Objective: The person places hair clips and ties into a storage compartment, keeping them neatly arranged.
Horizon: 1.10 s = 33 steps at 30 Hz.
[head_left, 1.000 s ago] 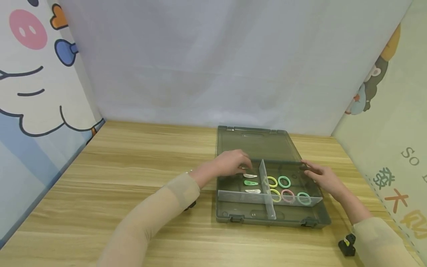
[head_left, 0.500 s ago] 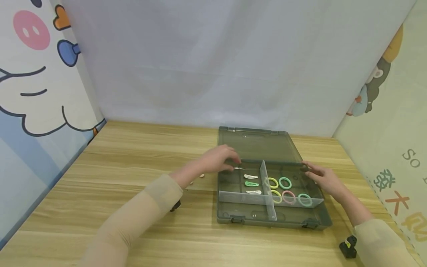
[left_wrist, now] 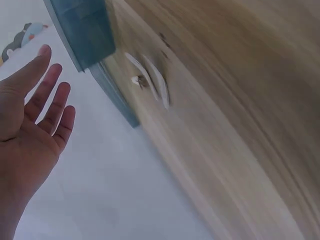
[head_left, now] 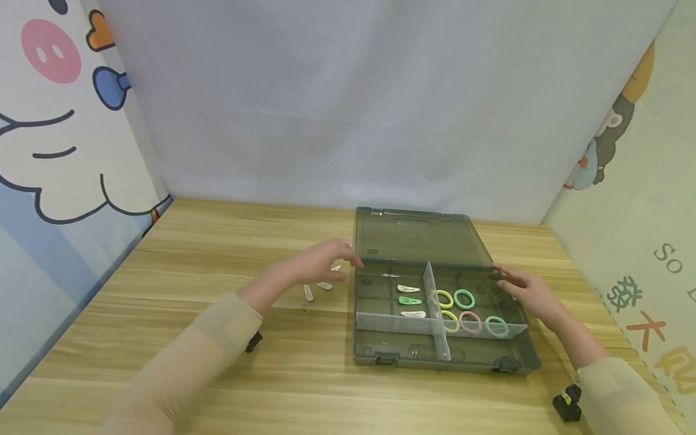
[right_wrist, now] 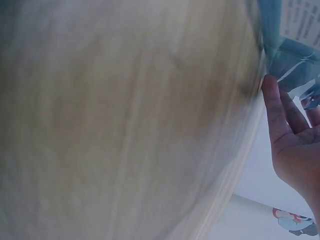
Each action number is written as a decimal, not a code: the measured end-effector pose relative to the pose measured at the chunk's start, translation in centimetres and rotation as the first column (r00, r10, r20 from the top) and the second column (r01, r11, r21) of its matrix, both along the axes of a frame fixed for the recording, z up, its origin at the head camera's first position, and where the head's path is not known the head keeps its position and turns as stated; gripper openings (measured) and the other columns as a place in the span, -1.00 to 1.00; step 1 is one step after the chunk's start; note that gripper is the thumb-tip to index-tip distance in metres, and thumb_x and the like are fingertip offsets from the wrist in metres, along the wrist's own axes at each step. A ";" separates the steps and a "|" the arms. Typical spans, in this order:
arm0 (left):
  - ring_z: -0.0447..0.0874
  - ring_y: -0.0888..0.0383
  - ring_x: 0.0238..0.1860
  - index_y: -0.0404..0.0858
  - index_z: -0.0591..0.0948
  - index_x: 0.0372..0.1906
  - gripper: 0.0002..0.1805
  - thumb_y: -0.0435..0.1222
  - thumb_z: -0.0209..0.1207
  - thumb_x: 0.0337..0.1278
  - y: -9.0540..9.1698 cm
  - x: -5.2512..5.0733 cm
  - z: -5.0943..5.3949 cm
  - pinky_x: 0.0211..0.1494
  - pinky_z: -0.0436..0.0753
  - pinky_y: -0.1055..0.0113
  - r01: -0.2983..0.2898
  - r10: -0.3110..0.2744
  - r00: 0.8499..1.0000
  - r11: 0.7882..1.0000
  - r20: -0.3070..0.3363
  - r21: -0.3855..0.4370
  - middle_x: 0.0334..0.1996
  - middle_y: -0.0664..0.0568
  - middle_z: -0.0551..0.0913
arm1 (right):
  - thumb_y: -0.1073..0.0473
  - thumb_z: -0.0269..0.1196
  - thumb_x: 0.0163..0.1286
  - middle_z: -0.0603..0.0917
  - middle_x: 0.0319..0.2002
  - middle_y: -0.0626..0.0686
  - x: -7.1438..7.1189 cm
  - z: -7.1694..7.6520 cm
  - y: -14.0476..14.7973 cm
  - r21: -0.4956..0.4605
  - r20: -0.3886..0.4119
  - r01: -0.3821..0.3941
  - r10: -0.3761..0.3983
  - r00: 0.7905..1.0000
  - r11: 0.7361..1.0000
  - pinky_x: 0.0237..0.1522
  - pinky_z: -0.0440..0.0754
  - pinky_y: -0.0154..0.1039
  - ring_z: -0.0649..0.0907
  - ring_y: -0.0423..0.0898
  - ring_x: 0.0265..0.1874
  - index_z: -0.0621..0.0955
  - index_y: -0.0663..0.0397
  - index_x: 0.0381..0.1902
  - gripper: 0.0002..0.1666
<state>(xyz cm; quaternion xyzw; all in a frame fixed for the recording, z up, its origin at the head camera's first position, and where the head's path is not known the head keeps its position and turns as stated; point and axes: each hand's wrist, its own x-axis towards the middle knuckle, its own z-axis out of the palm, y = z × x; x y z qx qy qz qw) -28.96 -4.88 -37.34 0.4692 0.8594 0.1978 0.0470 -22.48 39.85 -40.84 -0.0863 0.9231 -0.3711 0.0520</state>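
In the head view my left hand [head_left: 321,263] hovers just left of the grey see-through box [head_left: 446,365], fingers loosely spread and nothing between them. Under and beside it, white snap hair clips [head_left: 309,293] lie on the table; the left wrist view shows the white clips [left_wrist: 159,80] apart from the hand [left_wrist: 35,120]. My right hand [head_left: 530,296] rests on the box's right edge, its fingers fairly straight. The box's back left compartment holds two white clips [head_left: 413,314] and a green clip [head_left: 410,300]. Yellow, green and pink hair ties [head_left: 470,321] lie to the right.
The box lid [head_left: 418,235] lies folded back toward the grey backdrop. Clear dividers [head_left: 397,322] split the box into compartments. A wood-grain table [head_left: 190,272] spreads out to the left. Black wrist cameras [head_left: 568,403] sit at both cuffs.
My left hand has drawn back leftward from over the box's left compartment to above the loose clips, which have come into sight. The right hand stays on the box edge.
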 end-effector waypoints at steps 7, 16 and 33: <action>0.54 0.04 0.08 -0.28 0.59 0.05 -0.58 -0.32 0.32 0.03 -2.5 0.2 -0.3 0.21 0.46 0.15 -0.005 0.004 0.997 1.000 0.077 0.009 0.00 -0.02 0.63 | 0.00 -0.01 0.50 0.24 0.33 0.40 0.0 0.1 -0.1 -0.001 0.003 -0.001 0.001 1.000 1.000 -0.10 0.58 0.10 0.39 0.40 0.18 0.21 0.12 0.42 -0.37; 0.55 0.00 0.00 -0.27 0.64 -0.05 -0.68 -0.41 0.32 0.00 -5.3 0.2 -1.6 0.11 0.52 0.08 -0.007 0.004 0.985 1.000 0.170 0.016 -0.08 0.02 0.66 | -0.02 -0.01 0.50 0.25 0.33 0.39 0.0 -0.1 -0.1 0.004 0.002 -0.001 0.001 1.000 1.000 -0.08 0.57 0.08 0.39 0.39 0.18 0.22 0.11 0.42 -0.37; 0.63 0.17 -0.16 -0.26 0.68 -0.24 -0.82 -0.43 0.33 -0.04 -6.5 -0.1 -3.1 -0.01 0.59 0.33 -0.007 0.014 0.966 1.000 0.258 -0.028 -0.26 0.05 0.68 | 0.00 -0.02 0.50 0.24 0.33 0.40 0.1 0.2 -0.2 0.004 0.007 0.006 -0.006 1.000 1.000 0.00 0.52 0.14 0.35 0.39 0.21 0.22 0.17 0.41 -0.37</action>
